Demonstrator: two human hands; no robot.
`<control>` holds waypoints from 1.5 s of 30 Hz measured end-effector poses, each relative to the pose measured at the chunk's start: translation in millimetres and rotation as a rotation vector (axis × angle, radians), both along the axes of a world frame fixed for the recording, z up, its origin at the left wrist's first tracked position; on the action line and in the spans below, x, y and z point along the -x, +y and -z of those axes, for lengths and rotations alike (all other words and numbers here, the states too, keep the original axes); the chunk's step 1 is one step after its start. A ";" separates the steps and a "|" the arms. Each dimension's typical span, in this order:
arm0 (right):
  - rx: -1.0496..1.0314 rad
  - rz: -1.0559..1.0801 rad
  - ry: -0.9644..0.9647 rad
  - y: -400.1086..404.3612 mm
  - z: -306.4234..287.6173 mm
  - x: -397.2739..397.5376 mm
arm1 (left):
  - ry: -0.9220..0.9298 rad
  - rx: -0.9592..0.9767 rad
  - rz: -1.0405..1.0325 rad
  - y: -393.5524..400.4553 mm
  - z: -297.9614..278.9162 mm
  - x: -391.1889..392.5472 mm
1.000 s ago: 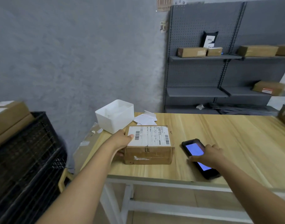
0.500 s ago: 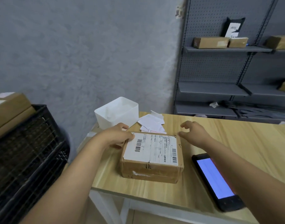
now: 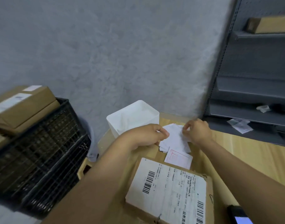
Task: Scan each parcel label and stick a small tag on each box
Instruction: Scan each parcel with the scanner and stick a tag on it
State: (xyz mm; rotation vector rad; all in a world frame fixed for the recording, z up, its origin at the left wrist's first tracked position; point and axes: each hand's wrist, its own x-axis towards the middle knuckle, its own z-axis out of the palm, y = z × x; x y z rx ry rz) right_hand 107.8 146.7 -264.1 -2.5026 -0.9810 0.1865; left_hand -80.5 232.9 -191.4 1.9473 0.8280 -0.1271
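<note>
The right hand is held over the far edge of a loose pile of small white tags, thumb and forefinger curled together in a pinch on the top sheet's edge. The left hand is laid on the near-left side of the same pile, fingers curled down onto the paper; whether a sheet is actually pinched there cannot be told. One tag with a red printed frame is seen lying flat just in front of the pile, apart from the hands.

The parcel is placed on the wooden table, near the front edge, just below the tags and untouched by either hand. It is a flat brown cardboard box, corners a bit worn, with a large white shipping label covering most of its top, barcodes at left and lower right. No small tag is seen on it.

The scanner is left at the lower right, screen lit, held by nothing. Progress is judged as mid-cycle: the tag is being picked, sticking is not yet done. More boxes are stacked on the black crate at left, so more parcels are probably left. A white bin sits behind the pile.
</note>
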 end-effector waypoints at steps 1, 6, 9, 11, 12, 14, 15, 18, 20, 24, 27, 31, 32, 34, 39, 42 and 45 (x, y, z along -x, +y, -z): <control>-0.058 0.007 0.022 0.3 -1.0 -0.4 | -0.003 0.017 -0.008 0.5 1.3 -4.9; -0.377 -0.051 0.175 -2.4 -11.0 -0.9 | -0.048 0.161 -0.101 4.4 2.4 -24.4; -0.045 -0.062 0.022 -1.4 -6.5 -3.6 | -0.061 0.206 -0.153 4.7 4.3 -30.4; 0.154 -0.018 -0.080 -1.0 0.1 -2.7 | -0.038 0.194 -0.133 5.5 8.3 -29.1; 0.150 -0.003 -0.082 -0.9 0.9 -1.3 | -0.027 0.192 -0.116 6.5 10.3 -27.1; 0.031 0.012 0.016 -2.6 -1.9 4.4 | -0.030 0.223 -0.096 9.2 13.0 -23.4; -0.034 0.004 0.064 -4.4 -4.3 7.0 | -0.044 0.255 -0.099 10.5 13.7 -22.6; -0.259 -0.073 0.174 -11.9 -20.4 18.8 | -0.122 0.362 -0.161 11.1 12.8 -25.3; -0.389 -0.197 0.259 -16.9 -37.0 33.9 | -0.170 0.468 -0.193 9.5 8.9 -28.1; -0.417 -0.422 0.382 -25.1 -61.5 60.9 | -0.322 0.676 -0.270 7.0 1.1 -26.8; -0.480 -0.412 0.453 -31.1 -71.4 70.6 | -0.412 0.652 -0.302 8.5 -1.5 -22.4; -0.465 -0.237 0.321 -38.1 -75.1 69.4 | -0.447 0.550 -0.269 5.1 -5.4 -10.8; -0.423 -0.214 0.286 -40.0 -75.3 70.2 | -0.447 0.532 -0.255 4.3 -6.9 -8.5; -0.399 -0.184 0.285 -43.1 -75.7 72.9 | -0.443 0.485 -0.206 4.2 -9.9 -4.7; -0.438 -0.173 0.298 -48.4 -76.6 79.6 | -0.415 0.365 -0.088 8.9 -19.3 5.5; -0.468 -0.118 0.282 -49.9 -77.5 79.2 | -0.367 0.298 -0.045 16.1 -21.6 11.5; -0.489 -0.053 0.284 -53.5 -78.1 74.9 | -0.329 0.217 -0.056 30.8 -23.6 18.1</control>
